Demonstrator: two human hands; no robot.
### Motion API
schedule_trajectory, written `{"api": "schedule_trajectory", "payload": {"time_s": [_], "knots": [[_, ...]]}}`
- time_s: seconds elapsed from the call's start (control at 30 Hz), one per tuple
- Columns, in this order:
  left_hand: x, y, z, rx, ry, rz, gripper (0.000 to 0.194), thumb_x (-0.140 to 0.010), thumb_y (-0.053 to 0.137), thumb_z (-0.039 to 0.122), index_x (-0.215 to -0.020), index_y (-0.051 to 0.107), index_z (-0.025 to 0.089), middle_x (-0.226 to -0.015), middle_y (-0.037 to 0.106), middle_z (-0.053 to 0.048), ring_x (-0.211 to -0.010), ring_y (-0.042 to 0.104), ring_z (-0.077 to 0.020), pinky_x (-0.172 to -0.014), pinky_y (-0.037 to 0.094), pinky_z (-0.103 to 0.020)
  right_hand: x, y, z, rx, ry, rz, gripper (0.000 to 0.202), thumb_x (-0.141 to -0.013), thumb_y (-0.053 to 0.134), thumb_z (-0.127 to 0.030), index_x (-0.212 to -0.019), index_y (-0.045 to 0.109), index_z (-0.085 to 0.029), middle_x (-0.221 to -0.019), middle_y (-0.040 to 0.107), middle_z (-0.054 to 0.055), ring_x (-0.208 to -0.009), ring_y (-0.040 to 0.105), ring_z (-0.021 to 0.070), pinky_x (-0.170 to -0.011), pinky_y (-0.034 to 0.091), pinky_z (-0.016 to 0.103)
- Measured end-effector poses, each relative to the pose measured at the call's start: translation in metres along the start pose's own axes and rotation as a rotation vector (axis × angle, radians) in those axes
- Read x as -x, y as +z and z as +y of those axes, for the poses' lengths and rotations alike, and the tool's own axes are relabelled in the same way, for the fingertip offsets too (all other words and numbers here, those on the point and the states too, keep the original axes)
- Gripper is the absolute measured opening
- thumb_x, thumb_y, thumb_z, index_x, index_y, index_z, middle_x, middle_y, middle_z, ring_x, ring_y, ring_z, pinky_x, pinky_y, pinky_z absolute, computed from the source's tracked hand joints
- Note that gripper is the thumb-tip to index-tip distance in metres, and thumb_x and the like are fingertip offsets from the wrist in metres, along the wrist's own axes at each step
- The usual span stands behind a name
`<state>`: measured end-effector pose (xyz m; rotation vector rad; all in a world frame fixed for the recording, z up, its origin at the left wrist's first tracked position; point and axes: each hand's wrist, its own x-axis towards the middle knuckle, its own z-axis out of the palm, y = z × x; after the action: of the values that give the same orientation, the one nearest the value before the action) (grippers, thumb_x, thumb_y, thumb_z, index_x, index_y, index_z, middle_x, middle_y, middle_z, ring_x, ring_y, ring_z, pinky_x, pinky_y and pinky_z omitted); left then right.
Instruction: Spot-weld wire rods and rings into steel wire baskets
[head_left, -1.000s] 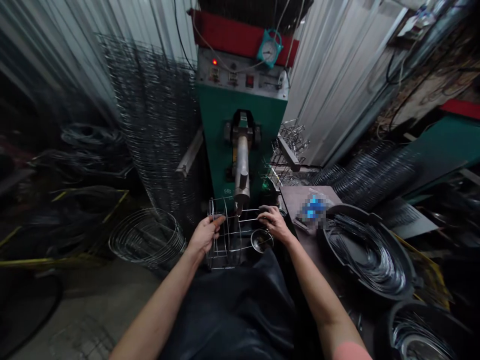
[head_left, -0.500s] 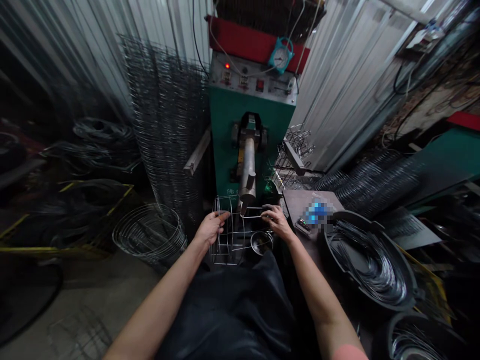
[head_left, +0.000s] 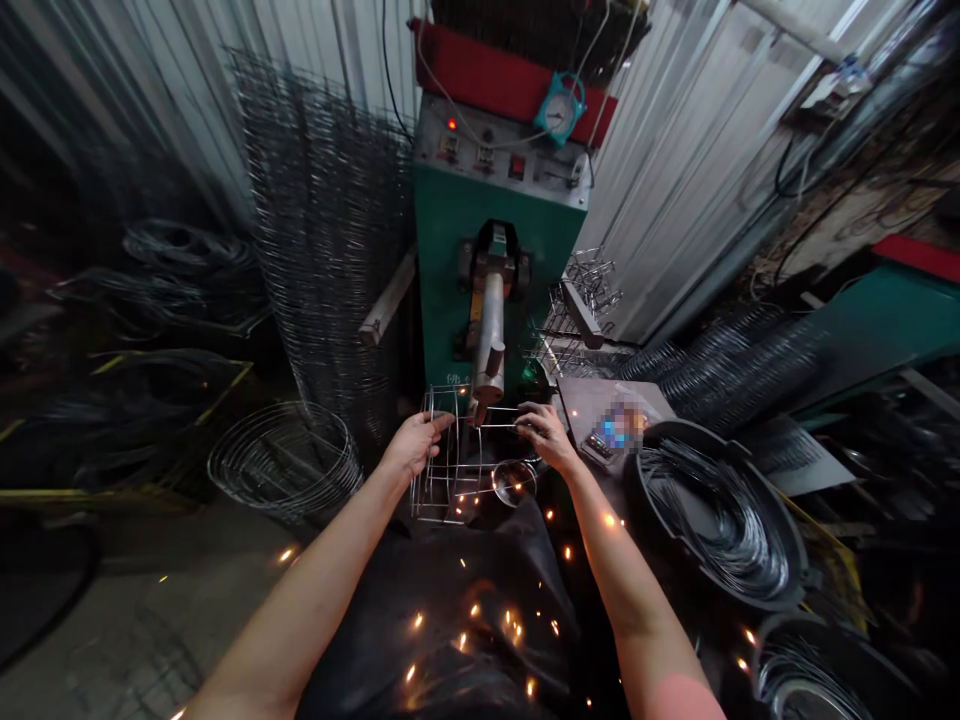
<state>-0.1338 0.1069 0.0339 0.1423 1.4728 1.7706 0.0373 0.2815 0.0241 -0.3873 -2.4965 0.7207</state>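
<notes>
A wire frame (head_left: 456, 467) of thin metal rods sits under the electrode arm (head_left: 490, 340) of a green spot welder (head_left: 442, 240). My left hand (head_left: 414, 442) pinches its left side, thumb and fingers closed on the wires. On the other side my right hand (head_left: 546, 435) grips the end of a straight rod that reaches in to the electrode tip. Bright sparks (head_left: 514, 628) fly over the dark apron (head_left: 442, 600) and past both forearms. A small round metal bowl (head_left: 514, 481) is partly visible below the rod.
Tall stacked wire racks (head_left: 322, 230) stand left of the welder, with round wire baskets (head_left: 285, 460) in front. At right are a small table (head_left: 577, 400) with a blurred item, and black tubs (head_left: 787, 560) of cut wire. A teal clock (head_left: 559, 110) hangs on the welder.
Sparks have burst out from the electrode and scattered toward me. Both hands keep their hold on the wire frame and rod; the whole view has shifted slightly.
</notes>
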Motion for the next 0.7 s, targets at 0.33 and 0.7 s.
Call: {"api": "schedule_trajectory", "payload": {"time_s": [0.33, 0.7], "knots": [[0.001, -0.001, 0.002, -0.016, 0.024, -0.023, 0.048, -0.032, 0.081, 0.035, -0.066, 0.057, 0.013, -0.058, 0.046, 0.003, -0.048, 0.033, -0.0044, -0.036, 0.016, -0.015, -0.001, -0.001, -0.001, 0.005, -0.020, 0.026, 0.010, -0.082, 0.056, -0.024, -0.082, 0.066, -0.024, -0.110, 0.057, 0.004, -0.104, 0.043, 0.0207, -0.092, 0.036, 0.039], [0.002, 0.000, 0.000, -0.027, 0.022, -0.022, 0.048, -0.032, 0.081, 0.036, -0.066, 0.057, 0.013, -0.053, 0.043, 0.005, -0.044, 0.030, -0.0033, -0.035, 0.014, -0.015, 0.004, 0.008, 0.006, 0.041, -0.039, 0.044, 0.010, -0.083, 0.055, -0.022, -0.085, 0.065, -0.022, -0.109, 0.057, 0.005, -0.101, 0.045, 0.0198, -0.090, 0.037, 0.037]]}}
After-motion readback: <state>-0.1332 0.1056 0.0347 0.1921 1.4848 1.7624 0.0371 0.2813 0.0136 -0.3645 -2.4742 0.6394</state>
